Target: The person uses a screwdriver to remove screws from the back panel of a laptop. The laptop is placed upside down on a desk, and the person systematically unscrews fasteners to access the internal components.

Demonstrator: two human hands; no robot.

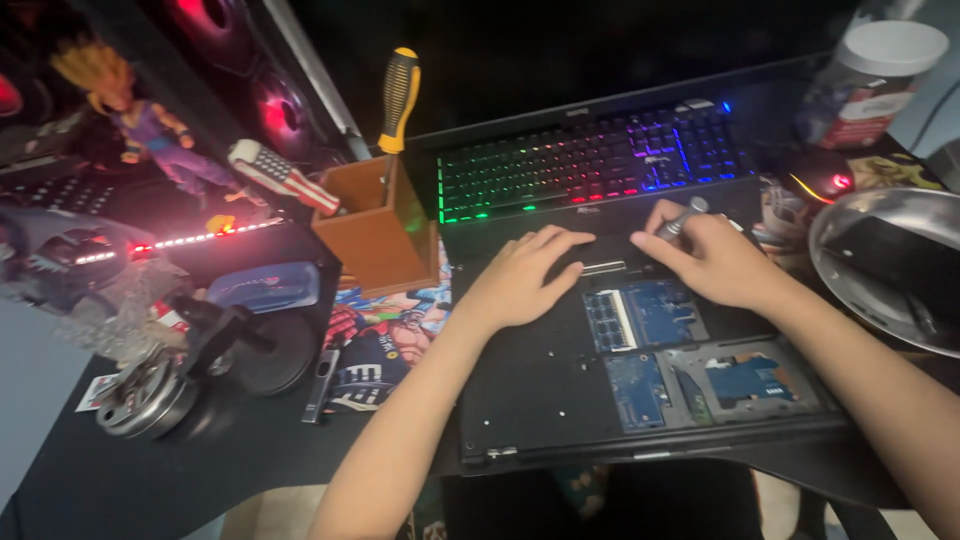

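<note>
A black laptop (540, 390) lies upside down on the desk with its bottom cover off, showing blue circuit boards (650, 315) and a memory module. My left hand (520, 280) rests flat on the laptop's upper left part, fingers spread. At the laptop's far edge my right hand (705, 255) grips a small silver screwdriver (683, 218), its tip pointing down at the chassis.
A lit rainbow keyboard (590, 160) lies behind the laptop. A wooden holder (375, 225) with a yellow-black screwdriver (398, 100) stands at left. A metal bowl (890, 270) sits right, a mouse (825, 180) and a white-lidded jar (870, 80) behind it. Figurine (150, 120), weights (150, 395) far left.
</note>
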